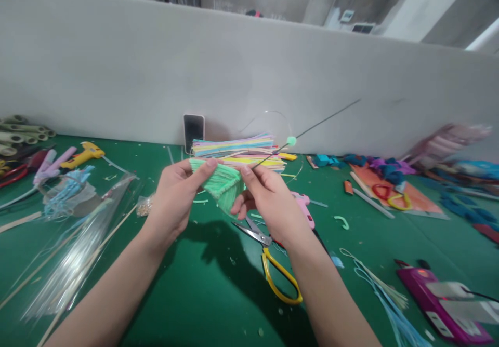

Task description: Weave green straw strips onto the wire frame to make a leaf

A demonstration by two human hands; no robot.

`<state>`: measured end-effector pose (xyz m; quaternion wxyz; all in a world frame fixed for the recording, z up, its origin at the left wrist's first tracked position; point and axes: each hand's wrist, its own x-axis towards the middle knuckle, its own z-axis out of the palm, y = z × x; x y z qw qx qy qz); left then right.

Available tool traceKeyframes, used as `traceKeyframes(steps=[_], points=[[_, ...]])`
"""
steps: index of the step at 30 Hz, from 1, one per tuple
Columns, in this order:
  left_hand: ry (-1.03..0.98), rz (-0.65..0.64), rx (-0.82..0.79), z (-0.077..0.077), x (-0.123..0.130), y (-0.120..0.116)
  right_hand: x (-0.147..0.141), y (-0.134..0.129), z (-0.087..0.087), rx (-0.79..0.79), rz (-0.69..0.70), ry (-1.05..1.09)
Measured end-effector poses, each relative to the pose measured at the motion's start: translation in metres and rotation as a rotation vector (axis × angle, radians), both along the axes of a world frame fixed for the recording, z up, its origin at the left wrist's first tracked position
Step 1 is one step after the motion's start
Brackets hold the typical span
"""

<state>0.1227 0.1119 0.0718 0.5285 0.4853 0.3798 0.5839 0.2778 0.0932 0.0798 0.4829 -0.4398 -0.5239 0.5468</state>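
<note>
Between my hands, above the green table, is a light green piece made of fuzzy pipe cleaners (pixel 220 183) laid side by side, with a folded, pointed lower part. My left hand (pixel 175 188) pinches its left end, thumb on top. At its right edge my right hand (pixel 263 191) is closed, thumb and fingers at the piece and at the lower end of a thin dark rod (pixel 331 114). That rod slants up to the right, and a small green pompom (pixel 291 141) sits along it. Below my hands lie scissors with yellow handles (pixel 278 269), partly opened.
Bundled coloured pipe cleaners (pixel 234 147) lie behind my hands, near a phone (pixel 194 131) leaning on the white partition (pixel 249 66). A pink glue gun (pixel 304 209) is by my right wrist. Left are a yellow glue gun (pixel 83 155) and clear bags (pixel 78 258); right, a purple power strip (pixel 440 305).
</note>
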Motion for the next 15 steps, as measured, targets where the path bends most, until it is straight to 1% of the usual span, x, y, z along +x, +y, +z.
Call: traceKeyframes(steps=[3, 6, 9, 12, 15], points=[[0.016, -0.015, -0.051, 0.002, -0.003, 0.001, 0.002, 0.003, -0.005, 0.006, -0.013, -0.004], [0.074, -0.037, -0.089, 0.005, -0.009, 0.003, 0.004, 0.006, -0.01, 0.012, -0.031, -0.031], [0.087, -0.051, -0.117, 0.005, -0.012, 0.005, 0.004, 0.008, -0.011, 0.005, -0.041, -0.041], [0.012, -0.067, -0.135, 0.002, -0.012, 0.007, 0.006, 0.007, -0.006, 0.019, -0.115, 0.012], [-0.089, -0.042, -0.152, 0.0, -0.012, 0.01, 0.015, 0.003, 0.005, 0.076, -0.209, 0.068]])
